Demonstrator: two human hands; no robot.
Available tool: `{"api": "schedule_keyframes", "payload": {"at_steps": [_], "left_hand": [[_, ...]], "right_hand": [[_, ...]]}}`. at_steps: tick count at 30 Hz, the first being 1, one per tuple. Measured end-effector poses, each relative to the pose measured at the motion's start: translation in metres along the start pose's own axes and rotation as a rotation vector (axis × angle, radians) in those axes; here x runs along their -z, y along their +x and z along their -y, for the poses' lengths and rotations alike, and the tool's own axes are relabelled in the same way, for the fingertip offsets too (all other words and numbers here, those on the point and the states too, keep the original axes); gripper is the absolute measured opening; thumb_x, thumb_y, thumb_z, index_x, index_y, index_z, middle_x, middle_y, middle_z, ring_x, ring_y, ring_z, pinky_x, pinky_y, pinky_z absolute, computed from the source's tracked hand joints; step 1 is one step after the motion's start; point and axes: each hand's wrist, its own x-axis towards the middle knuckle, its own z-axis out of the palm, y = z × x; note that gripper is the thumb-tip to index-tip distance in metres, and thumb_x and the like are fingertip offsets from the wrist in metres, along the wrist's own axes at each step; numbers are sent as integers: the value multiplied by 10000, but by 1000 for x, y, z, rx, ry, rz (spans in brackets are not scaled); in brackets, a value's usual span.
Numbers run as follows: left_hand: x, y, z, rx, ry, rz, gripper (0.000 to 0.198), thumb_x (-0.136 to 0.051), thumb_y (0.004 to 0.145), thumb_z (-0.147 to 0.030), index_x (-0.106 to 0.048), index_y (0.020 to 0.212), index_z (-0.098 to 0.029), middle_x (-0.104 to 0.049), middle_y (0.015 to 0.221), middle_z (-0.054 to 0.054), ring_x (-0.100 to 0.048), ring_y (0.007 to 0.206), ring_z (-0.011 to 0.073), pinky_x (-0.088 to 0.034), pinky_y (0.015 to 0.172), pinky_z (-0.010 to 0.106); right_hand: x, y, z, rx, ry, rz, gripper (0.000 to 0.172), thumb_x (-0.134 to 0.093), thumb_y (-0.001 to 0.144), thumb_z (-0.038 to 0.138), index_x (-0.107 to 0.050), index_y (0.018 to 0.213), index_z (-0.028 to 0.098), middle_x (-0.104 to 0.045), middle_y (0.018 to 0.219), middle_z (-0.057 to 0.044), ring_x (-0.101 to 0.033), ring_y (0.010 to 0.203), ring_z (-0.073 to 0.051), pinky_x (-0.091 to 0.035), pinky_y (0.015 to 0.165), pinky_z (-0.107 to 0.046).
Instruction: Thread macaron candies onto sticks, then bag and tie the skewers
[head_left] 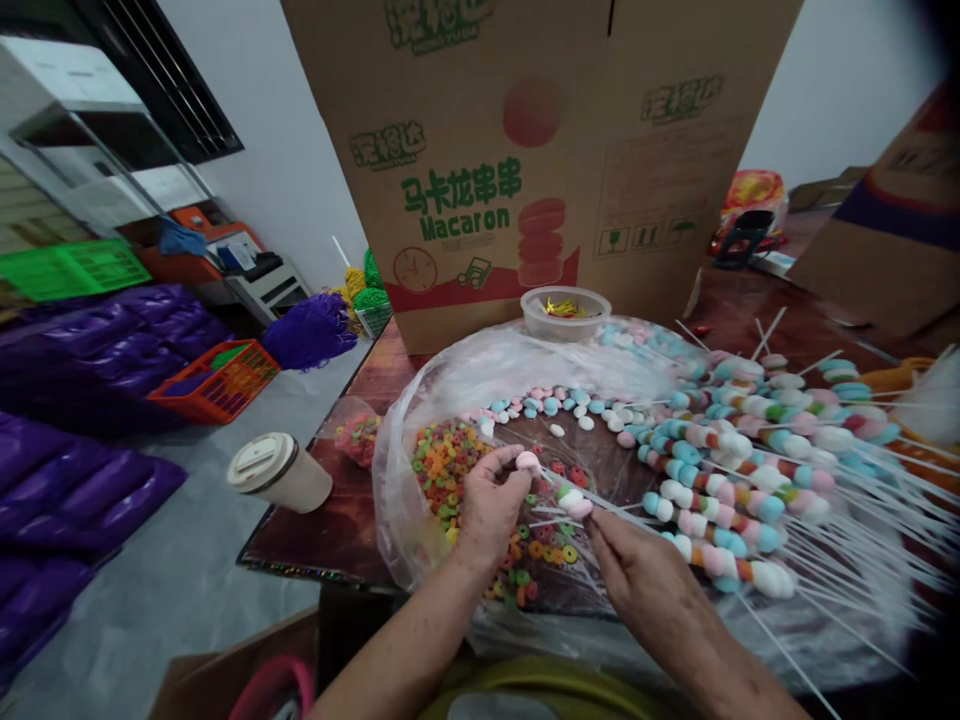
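My left hand [491, 505] pinches a pink round candy [527, 461] between thumb and fingers, right at the tip of a thin white stick [600, 500]. My right hand [637, 565] grips that stick, which carries a white, a green and a pink candy [574, 500] near its end. Both hands work over a clear plastic sheet [450, 390] on the table. Colourful ring candies [442, 465] lie under my left hand. Loose pastel candies [555, 405] lie just beyond. A pile of finished candy skewers [742, 470] lies to the right.
A large "Macaron" cardboard box [480, 160] stands behind the sheet, with a clear plastic tub [565, 313] in front of it. A lidded paper cup [277, 472] stands at the table's left edge. Purple bags [97, 370] and an orange basket [214, 380] are on the floor left.
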Motion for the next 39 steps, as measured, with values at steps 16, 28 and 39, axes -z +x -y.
{"api": "schedule_keyframes", "payload": {"at_steps": [16, 28, 39], "left_hand": [[-2, -5, 3, -51, 176, -28, 186, -602, 641, -173, -643, 819, -137, -619, 694, 1, -540, 619, 100, -435, 593, 193], [1, -10, 3, -296, 349, -11, 273, -559, 608, -59, -700, 803, -189, -686, 799, 28, -610, 737, 157, -465, 740, 249], [0, -13, 19, -207, 266, -100, 253, -566, 613, -85, -712, 785, -199, -691, 835, 27, -611, 795, 180, -460, 819, 292]], "right_hand": [[-6, 5, -1, -37, -276, 82, 289, -303, 860, 260, -588, 862, 211, -652, 640, -46, -609, 570, -166, -282, 458, -245], [-9, 4, 8, -40, -312, 128, 255, -304, 848, 221, -556, 809, 199, -648, 629, -58, -606, 564, -175, -249, 472, -263], [-18, 11, 23, -76, -381, 134, 235, -334, 819, 131, -558, 862, 185, -654, 653, -54, -609, 558, -167, -191, 467, -273]]}}
